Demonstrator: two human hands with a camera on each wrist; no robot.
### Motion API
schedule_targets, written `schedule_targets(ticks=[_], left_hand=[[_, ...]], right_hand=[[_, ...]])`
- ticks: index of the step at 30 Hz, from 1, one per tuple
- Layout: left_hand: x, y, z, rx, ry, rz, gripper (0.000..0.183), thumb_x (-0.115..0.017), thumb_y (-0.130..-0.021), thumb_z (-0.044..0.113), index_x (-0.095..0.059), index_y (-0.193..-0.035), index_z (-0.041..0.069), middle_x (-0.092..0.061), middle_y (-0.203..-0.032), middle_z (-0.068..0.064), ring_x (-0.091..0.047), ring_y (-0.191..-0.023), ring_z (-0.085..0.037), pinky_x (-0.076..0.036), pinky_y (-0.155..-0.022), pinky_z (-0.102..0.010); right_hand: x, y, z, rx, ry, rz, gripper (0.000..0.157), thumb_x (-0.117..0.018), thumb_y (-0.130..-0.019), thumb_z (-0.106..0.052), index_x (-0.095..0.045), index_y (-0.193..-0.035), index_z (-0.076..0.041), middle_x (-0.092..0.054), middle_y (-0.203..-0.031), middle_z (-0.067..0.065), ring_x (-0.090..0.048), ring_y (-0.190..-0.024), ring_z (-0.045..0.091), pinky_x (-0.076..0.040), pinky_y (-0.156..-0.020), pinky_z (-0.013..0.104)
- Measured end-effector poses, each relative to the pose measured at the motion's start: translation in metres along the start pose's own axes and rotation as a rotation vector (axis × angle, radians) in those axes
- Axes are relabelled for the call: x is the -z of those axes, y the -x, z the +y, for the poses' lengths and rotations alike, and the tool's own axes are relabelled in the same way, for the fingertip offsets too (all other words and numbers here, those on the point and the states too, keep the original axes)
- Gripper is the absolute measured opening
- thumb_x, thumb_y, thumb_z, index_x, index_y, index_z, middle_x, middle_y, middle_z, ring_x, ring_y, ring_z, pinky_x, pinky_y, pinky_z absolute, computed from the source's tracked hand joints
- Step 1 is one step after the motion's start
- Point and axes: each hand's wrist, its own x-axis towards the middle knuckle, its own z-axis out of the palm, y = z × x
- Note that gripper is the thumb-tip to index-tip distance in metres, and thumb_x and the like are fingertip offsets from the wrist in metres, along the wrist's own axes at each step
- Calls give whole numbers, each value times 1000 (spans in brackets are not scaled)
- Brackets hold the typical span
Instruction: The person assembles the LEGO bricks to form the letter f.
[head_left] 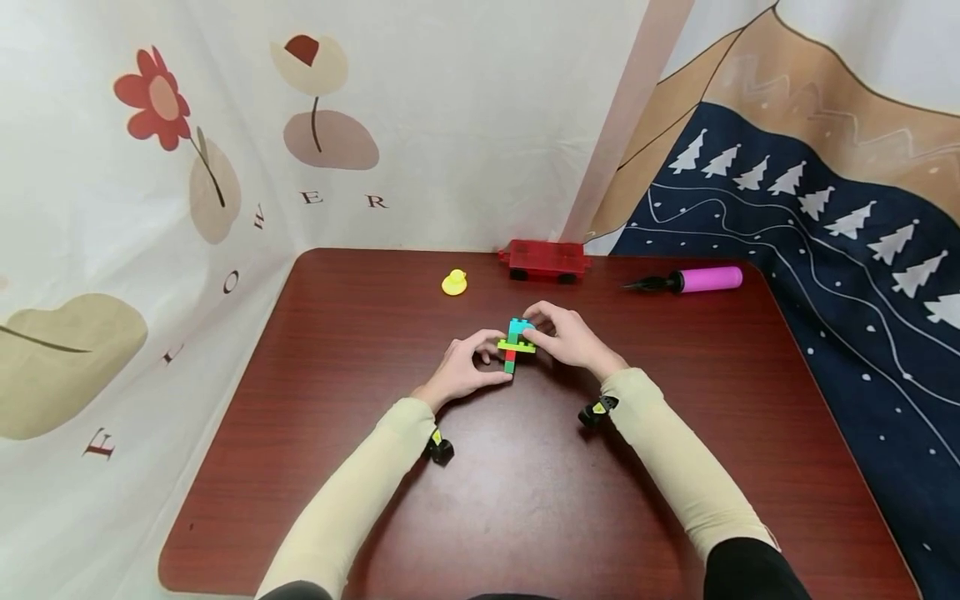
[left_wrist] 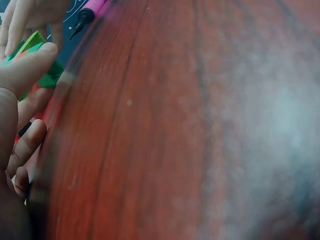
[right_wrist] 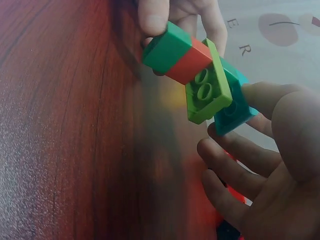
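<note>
Both hands hold a small stack of toy building bricks above the table. At its lower end is a green brick (right_wrist: 169,50), then a red brick (right_wrist: 191,61), then a wider lime brick (right_wrist: 209,92) whose hollow underside shows in the right wrist view. A blue brick (head_left: 519,324) tops the stack in the head view. My left hand (head_left: 459,368) pinches the green end between thumb and fingers. On the other side, my right hand (head_left: 572,340) pinches the blue brick, its lower fingers spread loosely beneath.
Toward the back of the brown table (head_left: 360,333) stand a yellow rubber duck (head_left: 454,283) and a red toy wagon (head_left: 546,260) with black wheels. A pink hand pump (head_left: 708,279) with a black nozzle lies at the back right. Printed curtains hang behind.
</note>
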Motion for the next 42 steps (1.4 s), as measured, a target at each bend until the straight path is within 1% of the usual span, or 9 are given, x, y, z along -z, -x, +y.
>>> schedule_targets(ticks=[4, 12, 16, 20, 23, 28, 31, 38, 42], left_hand=[[-1, -1, 2, -7, 11, 2, 61, -97, -77, 29, -68, -129, 16, -78, -97, 5, -65, -83, -11, -49, -80, -32], [-2, -5, 5, 10, -37, -16, 57, -96, -77, 34, -71, -124, 16, -72, -87, 8, -58, -74, -12, -47, -70, -27], [-3, -6, 7, 37, -115, -30, 57, -95, -77, 43, -72, -123, 18, -67, -98, 5, -54, -78, -12, -42, -78, -30], [-4, -6, 7, 63, -160, -31, 60, -93, -77, 49, -73, -125, 20, -64, -111, 5, -53, -83, -11, -36, -83, -36], [-4, -6, 8, 70, -175, -28, 60, -93, -77, 50, -73, -126, 21, -66, -114, 7, -54, -83, -11, -36, -83, -36], [-5, -7, 10, 78, -191, -28, 60, -92, -76, 52, -72, -125, 23, -69, -112, 8, -54, -82, -11, -36, -83, -37], [-5, -7, 10, 82, -199, -28, 60, -92, -76, 53, -71, -125, 25, -70, -113, 9, -54, -82, -11, -36, -84, -37], [-6, -8, 10, 87, -201, -32, 58, -92, -76, 53, -72, -122, 25, -70, -114, 10, -54, -83, -11, -35, -83, -36], [-7, -8, 11, 104, -205, -44, 58, -92, -76, 54, -72, -122, 25, -70, -114, 10, -53, -83, -11, -34, -83, -36]], right_hand=[[0, 0, 2, -11, -12, -5, 27, -68, -104, -25, -65, -127, -10, -72, -116, 9, -70, -102, 24, -56, -94, 44], [0, -2, 5, -49, -2, -22, 27, -64, -106, -25, -68, -128, -9, -72, -120, 10, -70, -105, 25, -55, -96, 45], [0, -1, 8, -85, 11, -44, 31, -64, -106, -27, -69, -132, -9, -71, -127, 10, -66, -109, 25, -52, -100, 45], [0, -2, 11, -111, 22, -63, 35, -65, -105, -28, -70, -135, -10, -70, -129, 9, -65, -89, 21, -50, -95, 42], [-1, -1, 12, -127, 2, -71, 36, -65, -105, -28, -69, -136, -9, -70, -123, 10, -63, -68, 19, -53, -83, 39], [-2, -1, 14, -142, -26, -71, 35, -66, -105, -26, -69, -135, -8, -71, -116, 12, -61, -57, 17, -53, -68, 33], [-3, -2, 16, -131, -14, -60, 34, -66, -105, -24, -70, -134, -8, -71, -120, 11, -60, -60, 19, -52, -70, 33], [-3, -2, 17, -100, 15, -46, 33, -65, -105, -21, -70, -134, -6, -70, -132, 13, -63, -110, 25, -51, -99, 45], [-4, -2, 18, -110, -5, -49, 32, -67, -104, -20, -71, -133, -7, -71, -131, 12, -64, -119, 29, -50, -104, 49]])
